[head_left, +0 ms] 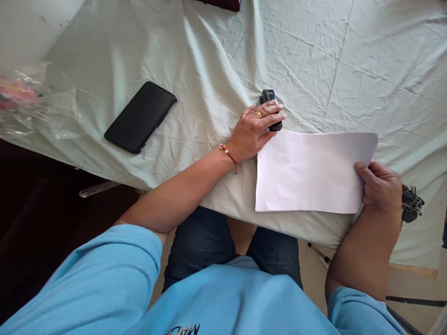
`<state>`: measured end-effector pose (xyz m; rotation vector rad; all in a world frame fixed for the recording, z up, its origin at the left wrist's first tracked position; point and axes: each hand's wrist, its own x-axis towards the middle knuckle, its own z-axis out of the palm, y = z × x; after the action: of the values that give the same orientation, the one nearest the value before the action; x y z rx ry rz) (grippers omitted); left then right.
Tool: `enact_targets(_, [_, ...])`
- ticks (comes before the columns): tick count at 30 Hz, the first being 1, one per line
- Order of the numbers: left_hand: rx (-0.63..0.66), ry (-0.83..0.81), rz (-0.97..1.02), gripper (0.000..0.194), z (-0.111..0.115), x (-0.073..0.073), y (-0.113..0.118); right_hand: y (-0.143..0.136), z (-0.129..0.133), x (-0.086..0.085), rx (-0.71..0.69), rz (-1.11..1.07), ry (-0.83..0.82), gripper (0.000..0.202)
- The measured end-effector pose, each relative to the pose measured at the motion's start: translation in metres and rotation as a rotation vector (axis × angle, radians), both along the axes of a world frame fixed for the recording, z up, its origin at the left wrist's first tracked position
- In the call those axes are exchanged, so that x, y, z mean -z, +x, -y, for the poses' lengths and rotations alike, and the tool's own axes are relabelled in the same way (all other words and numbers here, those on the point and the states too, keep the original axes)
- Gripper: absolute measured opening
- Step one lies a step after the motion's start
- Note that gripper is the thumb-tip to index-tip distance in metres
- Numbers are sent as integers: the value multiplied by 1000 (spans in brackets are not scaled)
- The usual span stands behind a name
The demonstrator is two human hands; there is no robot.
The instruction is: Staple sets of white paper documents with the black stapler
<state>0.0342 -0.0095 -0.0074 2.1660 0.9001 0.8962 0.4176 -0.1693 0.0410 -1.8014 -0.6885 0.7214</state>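
With my right hand (381, 184) I pinch the white paper (307, 172) by its right edge, near the front edge of the cloth-covered table (349, 83) — my left hand (252, 132) lies across the black stapler (268, 96) at the paper's far left corner, though I cannot tell whether it grips.

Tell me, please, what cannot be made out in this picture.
All in the head view:
Stapler: middle hidden under the left hand; lettering too small.
Paper: right edge partly covered by the right hand.
Keys: partly hidden by that hand.
Dark red object: cut off by the top edge.
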Motion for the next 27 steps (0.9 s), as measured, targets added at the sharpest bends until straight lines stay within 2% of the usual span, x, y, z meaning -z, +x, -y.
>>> enact_targets(3, [16, -1, 41, 59, 0, -3, -5, 1, 0, 2, 15, 1, 26, 48])
enact_targets(11, [7, -128, 88, 54, 0, -13, -14, 6, 1, 5, 48, -24, 85, 49])
enact_targets(20, [-30, -136, 50, 57, 0, -10, -7, 9, 1, 7, 60, -20, 88, 52])
enact_targets(27, [-27, -178, 178, 47, 2, -1, -1, 8, 9, -7, -18, -28, -20, 55])
